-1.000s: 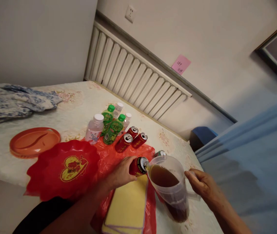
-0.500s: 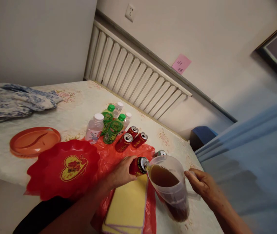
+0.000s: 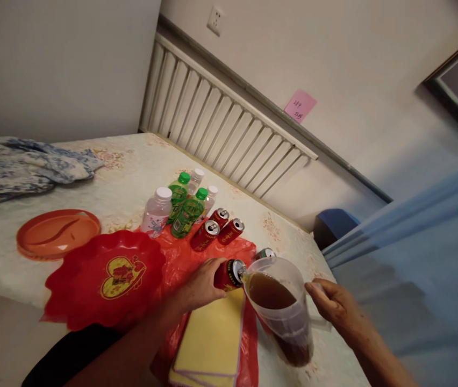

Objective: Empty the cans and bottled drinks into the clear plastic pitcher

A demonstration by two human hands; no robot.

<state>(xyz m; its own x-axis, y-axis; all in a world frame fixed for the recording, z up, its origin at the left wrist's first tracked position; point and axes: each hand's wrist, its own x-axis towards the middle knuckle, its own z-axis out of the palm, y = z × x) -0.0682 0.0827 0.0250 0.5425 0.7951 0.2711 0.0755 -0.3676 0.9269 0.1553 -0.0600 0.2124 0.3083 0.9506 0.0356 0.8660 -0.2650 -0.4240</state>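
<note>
My left hand (image 3: pixel 199 286) is closed round a red drink can (image 3: pixel 229 273) that lies tipped on its side, its mouth over the rim of a clear plastic jug (image 3: pixel 289 322). Brown liquid fills the jug nearly to the top. On the jug's right side, my right hand (image 3: pixel 334 306) grips its handle. A further can (image 3: pixel 265 252) peeks out just behind the jug.
Several red cans (image 3: pixel 216 228) and bottles with green and white caps (image 3: pixel 180 207) stand behind on a red plastic bag (image 3: pixel 184 258). A red scalloped dish (image 3: pixel 106 279), an orange tray (image 3: pixel 57 234), yellow cloths (image 3: pixel 213 338) and a blue floral cloth (image 3: pixel 23 166) lie on the table.
</note>
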